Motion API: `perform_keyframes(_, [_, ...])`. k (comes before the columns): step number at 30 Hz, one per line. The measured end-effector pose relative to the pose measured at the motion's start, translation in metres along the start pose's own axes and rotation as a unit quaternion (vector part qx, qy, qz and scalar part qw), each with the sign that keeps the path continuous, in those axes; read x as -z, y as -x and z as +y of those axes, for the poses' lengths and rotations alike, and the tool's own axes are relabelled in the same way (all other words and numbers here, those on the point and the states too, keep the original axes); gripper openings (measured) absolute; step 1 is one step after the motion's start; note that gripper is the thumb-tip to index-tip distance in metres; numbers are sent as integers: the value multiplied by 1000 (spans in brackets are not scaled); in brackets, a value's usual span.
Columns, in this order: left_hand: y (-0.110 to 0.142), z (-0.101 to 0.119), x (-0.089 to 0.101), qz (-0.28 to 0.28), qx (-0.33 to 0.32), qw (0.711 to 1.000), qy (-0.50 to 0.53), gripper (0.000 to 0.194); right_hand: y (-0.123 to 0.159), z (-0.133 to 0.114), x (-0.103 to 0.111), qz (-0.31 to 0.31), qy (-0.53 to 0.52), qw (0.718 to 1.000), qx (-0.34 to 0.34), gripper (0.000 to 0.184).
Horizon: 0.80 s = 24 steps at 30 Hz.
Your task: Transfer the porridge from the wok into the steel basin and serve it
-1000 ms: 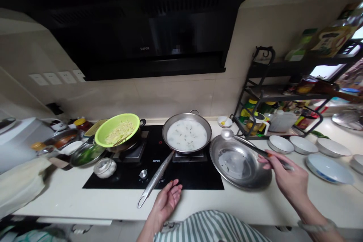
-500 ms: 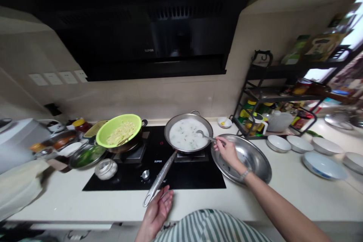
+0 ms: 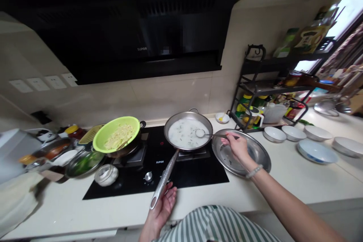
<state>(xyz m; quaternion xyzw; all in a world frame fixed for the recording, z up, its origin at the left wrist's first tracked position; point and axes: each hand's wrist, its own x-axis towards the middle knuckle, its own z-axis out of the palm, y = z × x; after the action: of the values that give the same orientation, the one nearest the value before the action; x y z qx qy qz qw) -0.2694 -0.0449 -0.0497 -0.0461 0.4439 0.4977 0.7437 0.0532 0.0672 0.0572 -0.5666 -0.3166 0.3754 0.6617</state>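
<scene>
Metal ladle [image 3: 213, 135], seemingly round-bowled

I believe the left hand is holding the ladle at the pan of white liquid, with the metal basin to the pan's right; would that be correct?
Not quite: in the head view, the right hand holds the ladle; the pan of white liquid and the metal basin are as you say.

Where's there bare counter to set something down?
Bare counter lies in front of the hob, left of the left hand; another patch lies between the right forearm and the pale blue bowl. Left of the green basin it is crowded.
</scene>
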Motion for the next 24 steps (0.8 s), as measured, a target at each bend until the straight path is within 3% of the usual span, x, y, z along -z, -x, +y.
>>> perform_keyframes(5, [-6, -2, 0, -6, 17, 1000, 0, 26, 5, -6, 2, 12, -11, 1000, -21, 6])
perform_keyframes(14, [-10, 0, 6, 2, 22, 1000, 6, 30, 11, -23, 15, 10, -8, 1000, 0, 3])
perform_keyframes(19, [-15, -2, 6, -6, 19, 1000, -3, 31, 14, -40, 39, 40, -46, 998, 2, 9])
perform_keyframes(24, [-16, -4, -1, -23, 32, 999, -28, 29, 19, -48, 79, 96, -42, 994, 24, 16])
